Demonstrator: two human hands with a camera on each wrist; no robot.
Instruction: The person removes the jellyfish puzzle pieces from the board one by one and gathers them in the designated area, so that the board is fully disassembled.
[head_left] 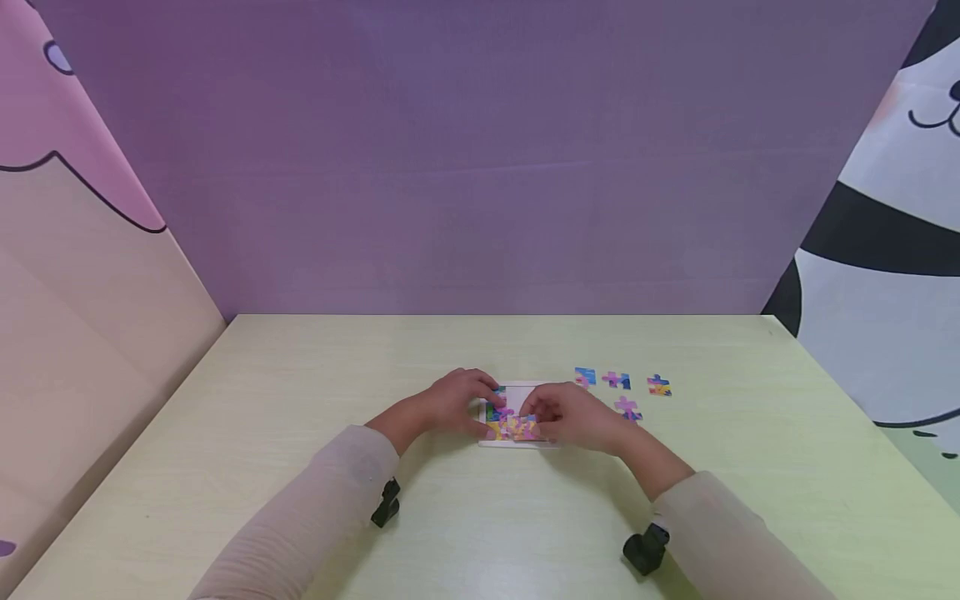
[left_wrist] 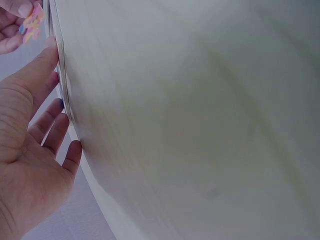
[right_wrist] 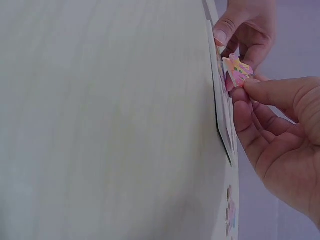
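Note:
A white puzzle tray [head_left: 517, 388] lies on the table, partly filled with colourful pieces. My left hand [head_left: 480, 402] rests at its left edge; in the left wrist view its thumb and relaxed fingers [left_wrist: 52, 56] touch the tray's rim [left_wrist: 63, 95]. My right hand [head_left: 531, 410] hovers over the tray's right part and pinches a pink and yellow puzzle piece [right_wrist: 237, 70] between thumb and forefinger, just above the tray [right_wrist: 220, 107]. The same piece [left_wrist: 32, 23] shows at the top left of the left wrist view.
Several loose puzzle pieces lie right of the tray: a blue one [head_left: 585, 377], a purple one [head_left: 617, 380], a mixed one [head_left: 659, 386] and a pink one [head_left: 627, 407]. The pale table [head_left: 300, 400] is walled by purple and patterned cloth.

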